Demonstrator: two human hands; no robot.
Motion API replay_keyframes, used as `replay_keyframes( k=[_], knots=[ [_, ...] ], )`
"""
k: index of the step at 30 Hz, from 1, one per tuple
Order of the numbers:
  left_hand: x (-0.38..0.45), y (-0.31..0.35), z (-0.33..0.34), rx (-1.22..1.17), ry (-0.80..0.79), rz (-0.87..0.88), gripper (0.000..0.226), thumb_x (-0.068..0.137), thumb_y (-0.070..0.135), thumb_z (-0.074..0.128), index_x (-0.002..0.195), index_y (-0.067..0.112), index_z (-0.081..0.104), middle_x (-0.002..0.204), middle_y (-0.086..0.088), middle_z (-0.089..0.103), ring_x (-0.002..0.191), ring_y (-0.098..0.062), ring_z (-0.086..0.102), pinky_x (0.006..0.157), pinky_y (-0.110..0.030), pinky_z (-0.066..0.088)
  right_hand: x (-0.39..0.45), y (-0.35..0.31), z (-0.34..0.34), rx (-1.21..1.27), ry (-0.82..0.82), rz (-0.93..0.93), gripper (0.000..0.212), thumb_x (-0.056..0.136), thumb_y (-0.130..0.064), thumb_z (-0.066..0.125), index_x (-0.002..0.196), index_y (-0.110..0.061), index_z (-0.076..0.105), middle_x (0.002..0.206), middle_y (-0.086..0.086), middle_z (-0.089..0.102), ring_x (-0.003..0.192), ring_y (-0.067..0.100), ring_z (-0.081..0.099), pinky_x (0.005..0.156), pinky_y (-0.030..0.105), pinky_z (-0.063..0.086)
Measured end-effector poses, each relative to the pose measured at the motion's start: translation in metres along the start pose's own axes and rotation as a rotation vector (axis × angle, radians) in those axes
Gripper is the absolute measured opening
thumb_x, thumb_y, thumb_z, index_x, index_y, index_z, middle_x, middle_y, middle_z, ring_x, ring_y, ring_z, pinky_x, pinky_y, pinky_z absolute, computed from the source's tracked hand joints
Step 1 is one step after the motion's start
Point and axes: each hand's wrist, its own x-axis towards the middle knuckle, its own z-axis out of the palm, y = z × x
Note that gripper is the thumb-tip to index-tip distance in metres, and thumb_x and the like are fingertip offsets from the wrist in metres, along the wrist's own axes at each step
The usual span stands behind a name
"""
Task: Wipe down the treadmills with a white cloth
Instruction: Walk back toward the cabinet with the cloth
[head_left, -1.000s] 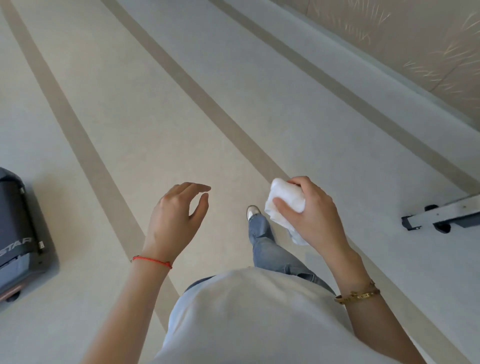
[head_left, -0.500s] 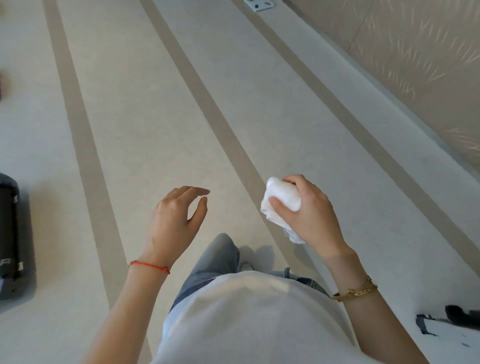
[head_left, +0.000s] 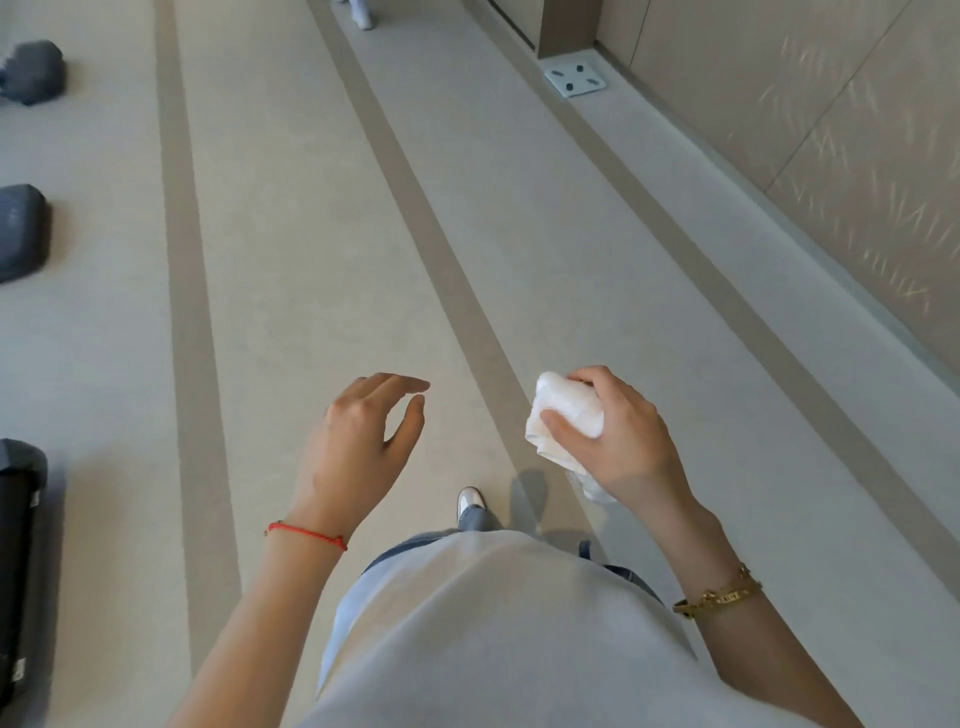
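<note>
My right hand (head_left: 621, 434) grips a crumpled white cloth (head_left: 569, 413), fingers curled over its top and thumb pressed on its front; a loose end hangs below the palm. My left hand (head_left: 358, 441) floats in front of me with fingers loosely bent and holds nothing. Dark grey ends of treadmills stick in from the left edge: one near (head_left: 21, 561), one farther (head_left: 22, 231), and a third far off (head_left: 34, 71). Both hands are well clear of them, over open floor.
Pale floor with two darker stripes runs ahead. A beige panelled wall (head_left: 831, 130) lines the right side with a grey skirting strip. A small pale blue plate (head_left: 575, 78) lies on the floor by the wall. One shoe (head_left: 471, 501) shows below my hands.
The view has moved forward along the floor: the near treadmill end slid back, farther ones came into sight, and the machine part at right dropped out. Both hands keep their poses.
</note>
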Motion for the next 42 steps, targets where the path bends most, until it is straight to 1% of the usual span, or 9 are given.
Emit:
replay_keyframes(
  k=[6, 11, 15, 19, 23, 27, 32, 37, 42],
  knots=[
    [0.137, -0.042, -0.004, 0.031, -0.01, 0.017, 0.017, 0.096, 0.015, 0.059, 0.108, 0.013, 0.072, 0.103, 0.003, 0.07, 0.098, -0.019, 0.065, 0.084, -0.034, 0.052, 0.136, -0.036, 0.005, 0.017, 0.058, -0.049, 0.04, 0.083, -0.05, 0.066, 0.112, -0.026, 0.056, 0.1, -0.009, 0.061, 0.09, 0.014, 0.055, 0.073, 0.032, 0.048],
    [0.23, -0.07, 0.008, 0.03, -0.046, 0.005, 0.017, 0.096, 0.013, 0.06, 0.107, 0.011, 0.073, 0.102, 0.001, 0.072, 0.098, -0.02, 0.067, 0.085, -0.03, 0.051, 0.239, -0.043, 0.016, -0.018, 0.001, -0.038, 0.042, 0.084, -0.053, 0.063, 0.115, -0.025, 0.054, 0.105, -0.009, 0.062, 0.095, 0.015, 0.055, 0.074, 0.032, 0.048],
    [0.31, -0.1, 0.026, 0.041, -0.042, -0.017, 0.015, 0.094, 0.01, 0.062, 0.105, 0.01, 0.073, 0.099, 0.0, 0.072, 0.094, -0.02, 0.068, 0.084, -0.024, 0.048, 0.326, -0.04, 0.03, -0.01, -0.01, -0.043, 0.043, 0.084, -0.053, 0.063, 0.113, -0.022, 0.055, 0.103, -0.007, 0.063, 0.093, 0.015, 0.055, 0.072, 0.031, 0.047],
    [0.407, -0.121, 0.036, 0.043, -0.024, -0.032, 0.015, 0.094, 0.009, 0.063, 0.104, 0.01, 0.074, 0.099, 0.0, 0.073, 0.093, -0.02, 0.068, 0.082, -0.026, 0.05, 0.429, -0.041, 0.035, 0.002, -0.022, -0.04, 0.04, 0.084, -0.052, 0.063, 0.112, -0.024, 0.055, 0.101, -0.009, 0.063, 0.091, 0.014, 0.055, 0.072, 0.032, 0.047],
    [0.516, -0.132, 0.037, 0.047, 0.021, -0.046, 0.015, 0.093, 0.009, 0.063, 0.104, 0.011, 0.074, 0.099, 0.001, 0.073, 0.093, -0.021, 0.069, 0.078, -0.036, 0.055, 0.541, -0.053, 0.029, 0.003, -0.012, -0.065, 0.04, 0.084, -0.054, 0.062, 0.112, -0.026, 0.054, 0.102, -0.011, 0.062, 0.091, 0.012, 0.054, 0.071, 0.029, 0.043],
    [0.616, -0.144, 0.038, 0.059, 0.031, -0.039, 0.015, 0.093, 0.009, 0.064, 0.103, 0.012, 0.074, 0.099, 0.001, 0.073, 0.093, -0.021, 0.069, 0.077, -0.033, 0.054, 0.645, -0.067, 0.021, 0.004, -0.013, -0.084, 0.043, 0.084, -0.057, 0.059, 0.114, -0.027, 0.053, 0.105, -0.011, 0.063, 0.094, 0.011, 0.055, 0.074, 0.03, 0.047],
    [0.717, -0.17, 0.042, 0.055, 0.029, -0.063, 0.015, 0.093, 0.01, 0.064, 0.103, 0.013, 0.074, 0.1, 0.001, 0.073, 0.094, -0.02, 0.069, 0.078, -0.034, 0.055, 0.753, -0.08, 0.024, -0.018, -0.041, -0.097, 0.045, 0.083, -0.059, 0.058, 0.115, -0.028, 0.053, 0.106, -0.012, 0.062, 0.094, 0.01, 0.055, 0.071, 0.023, 0.042],
    [0.823, -0.214, 0.055, 0.042, 0.015, -0.091, 0.016, 0.094, 0.011, 0.063, 0.104, 0.013, 0.074, 0.1, 0.001, 0.073, 0.094, -0.021, 0.069, 0.078, -0.037, 0.055, 0.861, -0.086, 0.048, -0.02, -0.046, -0.077, 0.045, 0.083, -0.059, 0.058, 0.115, -0.029, 0.053, 0.105, -0.012, 0.062, 0.093, 0.01, 0.055, 0.071, 0.024, 0.044],
    [0.949, -0.258, 0.056, 0.035, 0.018, -0.06, 0.016, 0.094, 0.012, 0.062, 0.104, 0.014, 0.074, 0.1, 0.002, 0.072, 0.094, -0.019, 0.068, 0.078, -0.033, 0.054, 0.986, -0.106, 0.07, -0.011, -0.017, -0.068, 0.043, 0.083, -0.059, 0.059, 0.114, -0.029, 0.053, 0.104, -0.012, 0.062, 0.093, 0.01, 0.055, 0.073, 0.026, 0.045]
  ],
)
